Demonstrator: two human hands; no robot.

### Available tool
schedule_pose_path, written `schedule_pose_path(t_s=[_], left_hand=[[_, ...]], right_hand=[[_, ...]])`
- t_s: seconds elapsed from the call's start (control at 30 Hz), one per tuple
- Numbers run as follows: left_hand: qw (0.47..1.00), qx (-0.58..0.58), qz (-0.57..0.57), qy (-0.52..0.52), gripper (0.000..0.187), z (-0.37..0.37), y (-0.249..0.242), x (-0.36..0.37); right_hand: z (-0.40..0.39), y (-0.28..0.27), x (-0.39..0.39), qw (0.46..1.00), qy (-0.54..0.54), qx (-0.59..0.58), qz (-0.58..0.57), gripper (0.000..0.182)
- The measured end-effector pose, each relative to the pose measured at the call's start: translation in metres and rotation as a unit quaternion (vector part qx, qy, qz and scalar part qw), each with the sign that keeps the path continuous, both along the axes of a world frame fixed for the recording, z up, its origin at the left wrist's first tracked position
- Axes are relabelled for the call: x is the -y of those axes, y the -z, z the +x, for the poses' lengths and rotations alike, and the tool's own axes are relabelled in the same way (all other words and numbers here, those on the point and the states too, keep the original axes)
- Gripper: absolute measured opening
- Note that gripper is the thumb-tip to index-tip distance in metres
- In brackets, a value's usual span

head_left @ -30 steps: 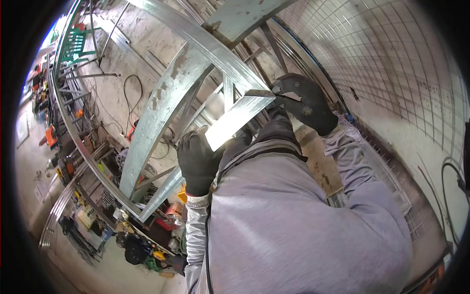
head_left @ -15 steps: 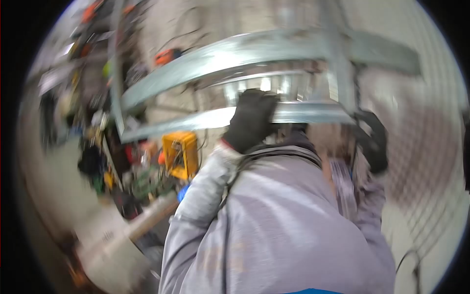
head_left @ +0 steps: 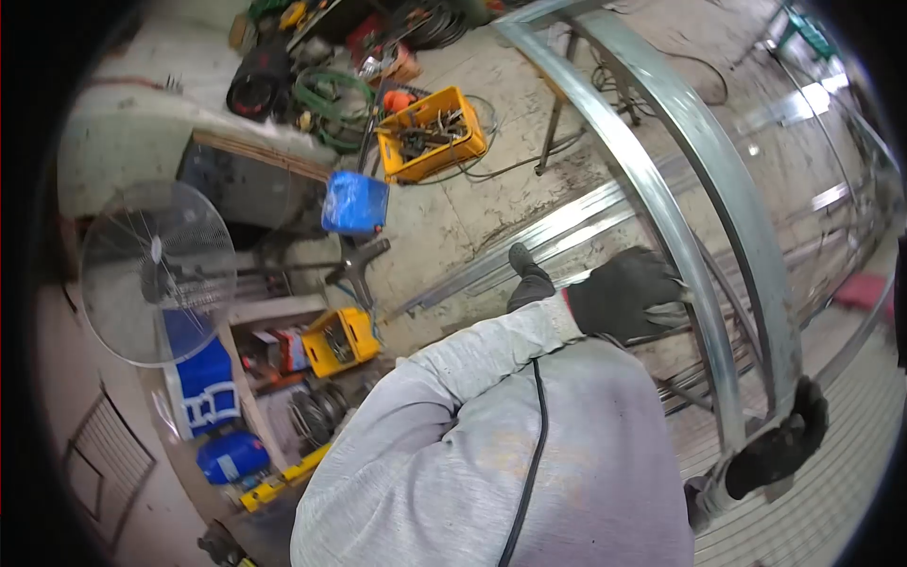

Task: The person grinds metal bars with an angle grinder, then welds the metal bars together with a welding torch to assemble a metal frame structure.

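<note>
A large frame of shiny metal tubes slants down the right side of the head view. My left hand, in a dark glove, is at the near long tube with its fingers curled against the tube's edge. Lower right, my right hand, also gloved, grips the frame's bottom corner, where the two long tubes come together. Part of its fingers shows beyond the metal.
Long metal profiles lie on the floor beyond my foot. Left of them are a yellow crate of tools, a blue container, a round fan and a smaller yellow crate. Cables cross the floor near the top.
The view has swung round. The frame, level across the view before, now runs steeply down the right side. Both hands stay at it and appear farther right and lower.
</note>
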State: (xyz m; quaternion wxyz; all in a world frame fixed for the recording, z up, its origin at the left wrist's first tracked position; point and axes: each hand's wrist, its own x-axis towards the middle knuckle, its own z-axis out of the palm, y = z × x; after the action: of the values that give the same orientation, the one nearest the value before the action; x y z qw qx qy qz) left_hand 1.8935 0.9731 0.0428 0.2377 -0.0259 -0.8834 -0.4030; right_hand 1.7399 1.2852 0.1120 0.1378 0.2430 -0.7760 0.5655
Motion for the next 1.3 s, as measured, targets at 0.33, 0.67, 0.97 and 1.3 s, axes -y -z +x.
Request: schedule_pose_path(t_s=[0.33,0.67,0.97,1.3], left_hand=[[0.873,0.219,0.123,-0.419,0.04,0.258,0.167,0.16],[0.682,0.326,0.234,-0.612,0.037,0.408,0.175,0.224],[0.819,0.381,0.0,-0.429,0.019,0.449,0.293,0.167],[0.779,0.368,0.119,-0.493,0.012,0.436,0.21,0.32]], right_hand=[[0.111,0.006,0.318,0.842,-0.416,0.293,0.181,0.042],[0.144,0.073,0.478,0.736,-0.539,0.307,0.271,0.042],[0.142,0.127,0.593,0.719,-0.522,0.371,0.272,0.036],[0.115,0.301,0.689,0.735,-0.459,0.416,0.277,0.016]])
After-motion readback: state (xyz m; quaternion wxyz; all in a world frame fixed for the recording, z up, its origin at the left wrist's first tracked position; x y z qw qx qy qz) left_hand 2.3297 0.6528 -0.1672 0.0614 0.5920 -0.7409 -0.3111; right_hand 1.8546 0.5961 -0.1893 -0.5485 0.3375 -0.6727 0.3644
